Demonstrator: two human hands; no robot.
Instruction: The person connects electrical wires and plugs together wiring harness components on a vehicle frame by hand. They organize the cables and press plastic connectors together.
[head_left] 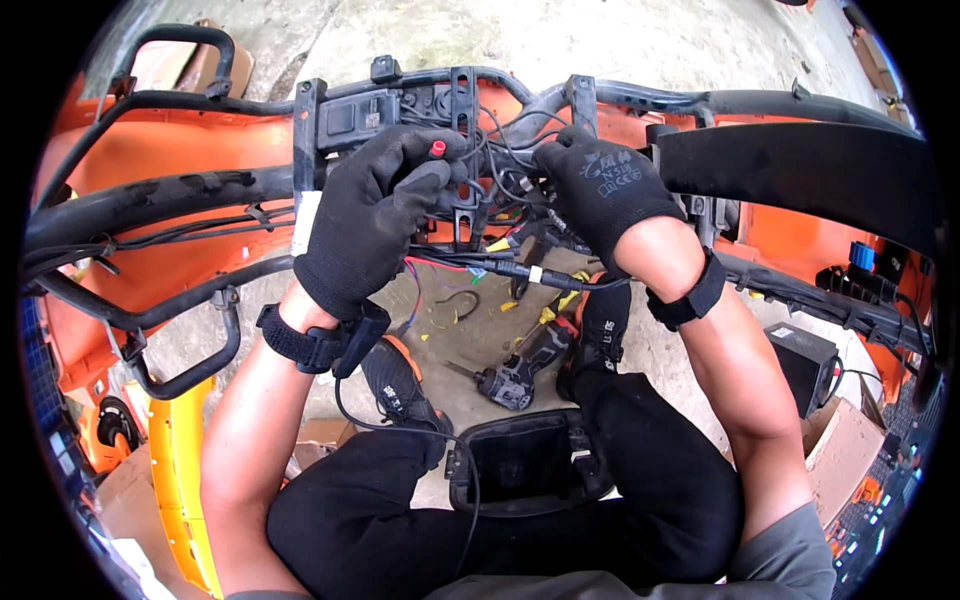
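Note:
My left hand [372, 215], in a black work glove, pinches a small red cylindrical piece [438, 149] between thumb and fingers. To its right, my gloved right hand [612, 185] has its fingers closed beside a bundle of thin black cables [490, 165]; what they grip is hidden. Both hands are over the black metal frame [215, 188] of a vehicle with orange body panels [200, 150]. Just below the hands, a black cable with an inline connector [515, 270] runs across, with red, blue and yellow wire ends around it.
On the concrete floor between my feet lies a cordless power tool [520, 368], with a yellow-handled tool [548, 310] nearby. An open black bin [525, 465] stands between my legs. A yellow panel [180, 480] is at lower left; a black box [800, 362] and cardboard [845, 450] are at right.

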